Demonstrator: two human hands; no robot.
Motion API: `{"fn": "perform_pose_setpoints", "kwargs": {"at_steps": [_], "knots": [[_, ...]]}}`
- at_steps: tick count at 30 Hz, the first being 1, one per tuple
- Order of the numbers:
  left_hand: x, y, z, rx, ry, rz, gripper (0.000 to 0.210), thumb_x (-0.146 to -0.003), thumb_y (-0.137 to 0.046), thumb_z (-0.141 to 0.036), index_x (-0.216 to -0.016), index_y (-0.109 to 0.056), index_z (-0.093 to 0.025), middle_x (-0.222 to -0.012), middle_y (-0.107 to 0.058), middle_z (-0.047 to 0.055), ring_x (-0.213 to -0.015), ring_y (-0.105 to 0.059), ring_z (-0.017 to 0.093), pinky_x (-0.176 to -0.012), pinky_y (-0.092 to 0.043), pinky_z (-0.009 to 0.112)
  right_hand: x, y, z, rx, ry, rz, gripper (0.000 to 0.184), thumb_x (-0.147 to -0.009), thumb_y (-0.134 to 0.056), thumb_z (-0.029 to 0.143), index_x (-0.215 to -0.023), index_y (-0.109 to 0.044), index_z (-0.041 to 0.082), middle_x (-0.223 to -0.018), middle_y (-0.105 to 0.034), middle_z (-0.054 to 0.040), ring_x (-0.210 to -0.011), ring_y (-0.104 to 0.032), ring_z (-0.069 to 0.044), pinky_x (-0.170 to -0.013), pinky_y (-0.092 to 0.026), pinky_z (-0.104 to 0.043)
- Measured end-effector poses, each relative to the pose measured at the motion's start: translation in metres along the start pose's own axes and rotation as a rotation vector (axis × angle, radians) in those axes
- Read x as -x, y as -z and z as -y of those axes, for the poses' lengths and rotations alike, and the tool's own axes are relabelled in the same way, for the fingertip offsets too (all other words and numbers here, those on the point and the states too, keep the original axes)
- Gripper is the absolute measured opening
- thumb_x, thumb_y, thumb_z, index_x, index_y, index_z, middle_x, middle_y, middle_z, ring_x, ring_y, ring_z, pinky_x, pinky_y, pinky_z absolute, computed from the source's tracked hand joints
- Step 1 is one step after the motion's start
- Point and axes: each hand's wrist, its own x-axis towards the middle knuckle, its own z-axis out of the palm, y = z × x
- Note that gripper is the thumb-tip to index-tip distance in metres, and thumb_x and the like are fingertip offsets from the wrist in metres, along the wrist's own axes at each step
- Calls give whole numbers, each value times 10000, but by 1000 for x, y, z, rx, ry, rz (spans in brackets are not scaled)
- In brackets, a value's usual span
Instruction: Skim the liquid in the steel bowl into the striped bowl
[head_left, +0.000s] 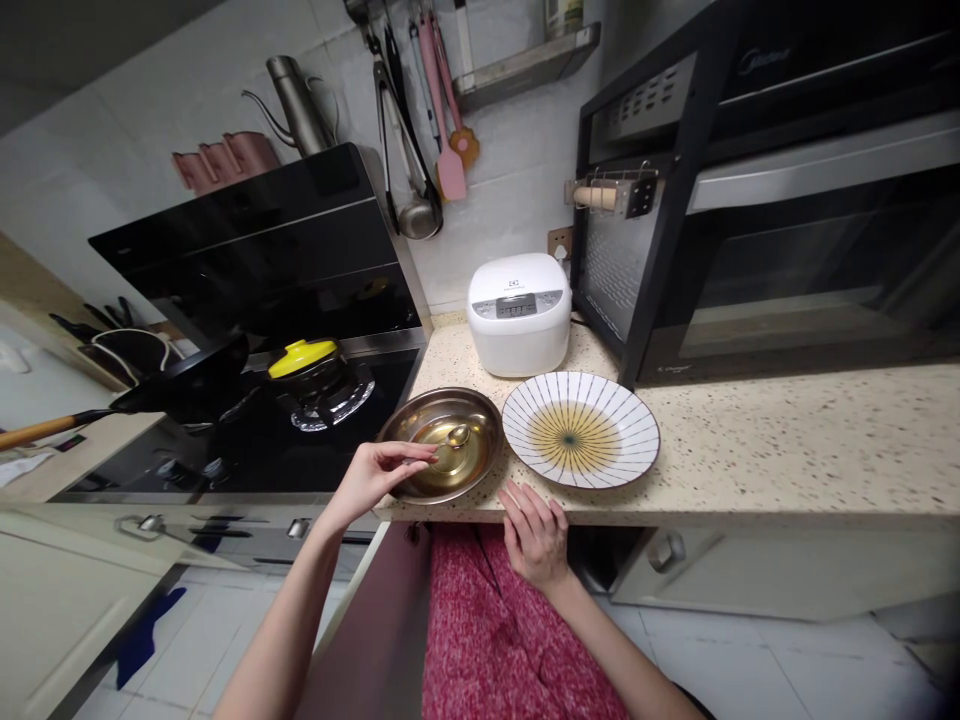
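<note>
My left hand (382, 472) pinches the handle of a small metal spoon (457, 436). The spoon's bowl hangs over a shallow round steel dish (484, 408), whose bottom looks golden; whether that is liquid or a reflection I cannot tell. To the right of the dish lies a large white plate (634, 420) with dark radiating lines and a yellowish middle. My right hand (534, 535) is at the counter's front edge, just below the gap between dish and plate. Its fingers are stretched out and hold nothing.
Behind the dishes stands a white rice cooker (519, 315). On the left, the black stove (255, 450) bears a yellow-lidded pot (304, 360) and a wok (184, 385) with a wooden handle. A black oven rack (652, 230) rises at right. A cabinet door (375, 610) stands ajar below.
</note>
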Motion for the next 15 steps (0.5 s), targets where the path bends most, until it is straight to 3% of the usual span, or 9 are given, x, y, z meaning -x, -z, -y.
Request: {"fn": "perform_pose_setpoints", "kwargs": {"at_steps": [7, 15], "knots": [[-1, -1, 0, 74, 47, -88, 328, -838, -801, -404, -1042, -829, -148, -1056, -810, 120, -997, -797, 288, -926, -648, 369, -2, 1, 1, -23, -15, -12, 409, -969, -539, 209, -1368, -627, 215, -1183, -780, -56, -1172, -644, -186, -1181, -265, -348], [0, -2, -1, 98, -33, -172, 307, -839, -806, -406, -1023, -834, -162, -1063, -810, 118, -1040, -786, 297, -1000, -621, 410, 2, -1, 0, -2, -13, -7, 389, -955, -537, 203, -1324, -659, 217, -1202, -774, -63, -1205, -633, -188, -1165, -283, -345]]}}
